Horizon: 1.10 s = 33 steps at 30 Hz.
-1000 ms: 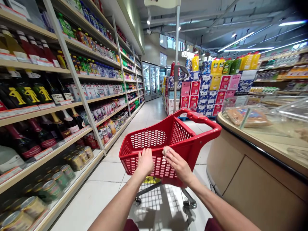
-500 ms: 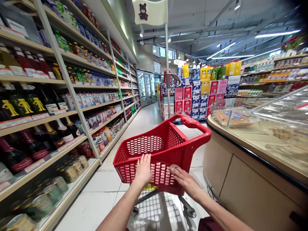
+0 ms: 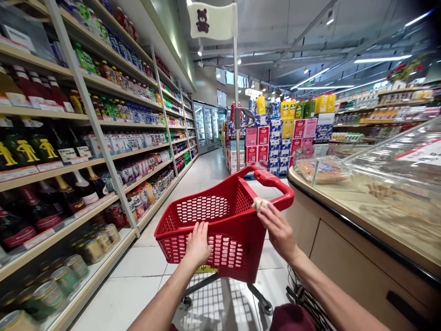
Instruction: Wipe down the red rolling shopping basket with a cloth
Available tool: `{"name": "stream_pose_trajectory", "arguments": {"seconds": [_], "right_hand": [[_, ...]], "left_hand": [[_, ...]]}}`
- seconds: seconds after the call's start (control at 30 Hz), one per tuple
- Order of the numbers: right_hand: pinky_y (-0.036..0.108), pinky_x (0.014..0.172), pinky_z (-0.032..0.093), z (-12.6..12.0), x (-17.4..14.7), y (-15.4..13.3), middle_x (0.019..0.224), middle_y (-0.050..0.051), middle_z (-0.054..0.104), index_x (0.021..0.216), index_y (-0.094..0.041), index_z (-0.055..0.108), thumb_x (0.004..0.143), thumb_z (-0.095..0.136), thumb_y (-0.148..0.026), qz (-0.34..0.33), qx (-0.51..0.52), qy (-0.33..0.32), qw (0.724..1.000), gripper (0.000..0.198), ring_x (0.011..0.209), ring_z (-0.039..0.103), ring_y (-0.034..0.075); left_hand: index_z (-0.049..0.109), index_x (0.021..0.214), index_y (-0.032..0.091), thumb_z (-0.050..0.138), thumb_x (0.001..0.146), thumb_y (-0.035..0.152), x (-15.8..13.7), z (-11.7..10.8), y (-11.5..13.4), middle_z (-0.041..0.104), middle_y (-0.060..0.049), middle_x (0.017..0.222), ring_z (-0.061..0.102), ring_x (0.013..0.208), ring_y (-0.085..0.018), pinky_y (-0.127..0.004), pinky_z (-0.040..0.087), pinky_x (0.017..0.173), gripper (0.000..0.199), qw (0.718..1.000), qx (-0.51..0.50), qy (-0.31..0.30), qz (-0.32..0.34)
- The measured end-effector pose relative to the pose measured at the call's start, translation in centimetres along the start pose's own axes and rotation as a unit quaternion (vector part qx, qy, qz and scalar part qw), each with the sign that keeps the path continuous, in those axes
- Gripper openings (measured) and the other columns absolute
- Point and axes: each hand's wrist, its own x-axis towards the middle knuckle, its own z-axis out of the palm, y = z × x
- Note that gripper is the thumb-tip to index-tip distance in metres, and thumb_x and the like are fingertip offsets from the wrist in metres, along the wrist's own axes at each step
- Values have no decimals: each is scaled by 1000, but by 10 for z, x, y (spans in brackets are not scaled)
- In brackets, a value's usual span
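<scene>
A red plastic shopping cart (image 3: 206, 216) stands in the aisle right in front of me, its basket holding nothing I can see. My left hand (image 3: 197, 244) grips the near rim of the basket. My right hand (image 3: 277, 227) presses a small pale cloth (image 3: 259, 203) against the cart's right side, just below the red handle (image 3: 274, 180). A thin pole rises from the cart and carries a white flag with a bear (image 3: 212, 20).
Shelves of bottles, cartons and cans (image 3: 69, 151) line the left side. A curved counter with a clear display case (image 3: 375, 184) stands close on the right. Stacked boxes and juice bottles (image 3: 282, 133) fill the aisle's middle distance. Fridges (image 3: 206, 126) stand at the far end.
My right hand with the cloth moved from the basket's near wall up and right to the side near the handle. The cart sits slightly further left in view.
</scene>
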Motion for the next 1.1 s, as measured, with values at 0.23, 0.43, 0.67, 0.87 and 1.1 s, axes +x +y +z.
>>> {"name": "stream_pose_trajectory", "arguments": {"seconds": [0.23, 0.43, 0.67, 0.87, 1.1], "right_hand": [[30, 96, 42, -6, -28, 4, 115, 2, 57, 113, -22, 55, 85, 35, -7, -81, -11, -72, 994, 37, 119, 39, 15], [42, 100, 36, -25, 0, 19, 121, 5, 53, 113, -22, 55, 83, 39, -8, 20, -74, 39, 996, 37, 122, 35, 22], [34, 96, 42, -19, -18, 9, 119, 3, 55, 113, -24, 55, 84, 37, -8, -64, -23, -70, 995, 38, 117, 42, 17], [40, 98, 38, -25, 26, 20, 118, 5, 55, 111, -21, 57, 84, 34, -8, 1, -106, 17, 994, 37, 121, 37, 20], [41, 99, 37, -30, 36, 29, 122, 5, 52, 114, -22, 55, 84, 33, -9, -9, -131, -4, 991, 39, 121, 37, 20]], "left_hand": [[14, 135, 15, 39, 62, 14, -1, 0, -1, 9, -3, 145, 2, 132, -20, -45, 16, 104, 77, 1000, -3, -22, 4], [14, 136, 16, 40, 61, 14, -2, 0, -2, 8, -3, 145, 2, 132, -21, -50, 13, 104, 79, 1000, 6, -17, 9], [14, 136, 17, 40, 59, 14, -4, 1, -4, 7, -2, 145, 3, 132, -20, -49, 9, 104, 82, 1000, -2, -16, 16], [14, 136, 17, 40, 59, 13, -4, -1, -3, 8, -2, 145, 3, 132, -19, -49, 9, 104, 82, 1000, -13, -16, 12], [14, 136, 16, 39, 61, 16, -5, 2, -8, 7, -2, 145, 2, 132, -18, -47, 6, 105, 79, 999, -35, -5, 31]]}}
